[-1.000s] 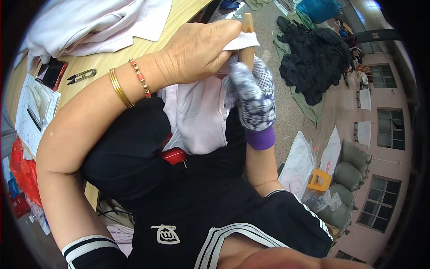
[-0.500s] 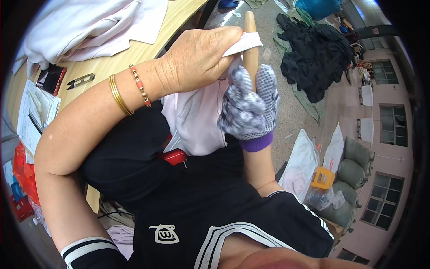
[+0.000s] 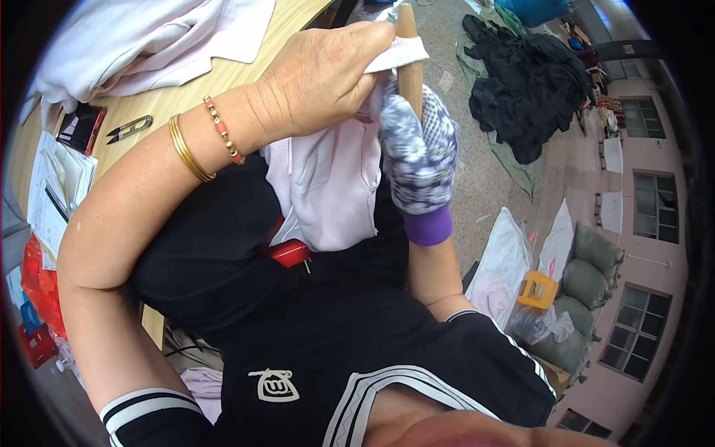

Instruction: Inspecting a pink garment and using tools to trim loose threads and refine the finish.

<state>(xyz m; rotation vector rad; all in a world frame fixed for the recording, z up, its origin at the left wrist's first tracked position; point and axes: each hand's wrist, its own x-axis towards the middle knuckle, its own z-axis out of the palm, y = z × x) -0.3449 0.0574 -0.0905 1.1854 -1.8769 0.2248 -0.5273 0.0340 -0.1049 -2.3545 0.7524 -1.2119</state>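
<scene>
left hand (image 3: 320, 74) has slid up the stick (image 3: 408, 52), fingers pinching white cloth (image 3: 398, 54) over its top. gloved right hand (image 3: 418, 149) stays fisted round the stick, raised higher. pink garment (image 3: 328, 186) hangs below. cloth looks nearer the tip now.

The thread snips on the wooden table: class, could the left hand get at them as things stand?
Probably not at once. The left hand is busy pinching white cloth against the wooden stick. The snips lie bare on the table, beside the forearm.
</scene>
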